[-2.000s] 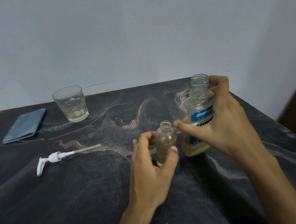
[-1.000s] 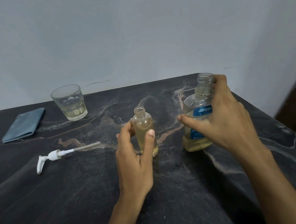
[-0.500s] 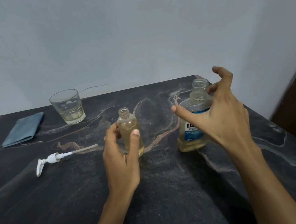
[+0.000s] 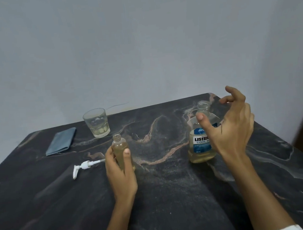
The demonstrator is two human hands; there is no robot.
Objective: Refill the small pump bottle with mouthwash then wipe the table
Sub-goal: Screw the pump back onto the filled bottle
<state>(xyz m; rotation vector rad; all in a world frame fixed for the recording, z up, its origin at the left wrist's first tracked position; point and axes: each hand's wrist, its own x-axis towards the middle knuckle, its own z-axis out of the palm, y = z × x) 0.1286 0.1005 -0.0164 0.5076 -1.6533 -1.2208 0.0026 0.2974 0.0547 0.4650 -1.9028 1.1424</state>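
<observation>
left hand (image 4: 120,171) — at 7 o'clock of centre, fingers and thumb (image 4: 127,155) wrapped closed around what it holds, forearm running down to 6 o'clock | right hand (image 4: 231,127) — at 4 o'clock, raised, fingers spread and curled, gripping nothing, forearm running down toward 5 o'clock

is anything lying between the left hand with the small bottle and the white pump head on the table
Nothing visible does. The left hand holds the small clear bottle of yellowish liquid upright, and the white pump head lies just to its left on the dark marble table, its thin tube pointing toward the hand, with only bare tabletop between them.
</observation>
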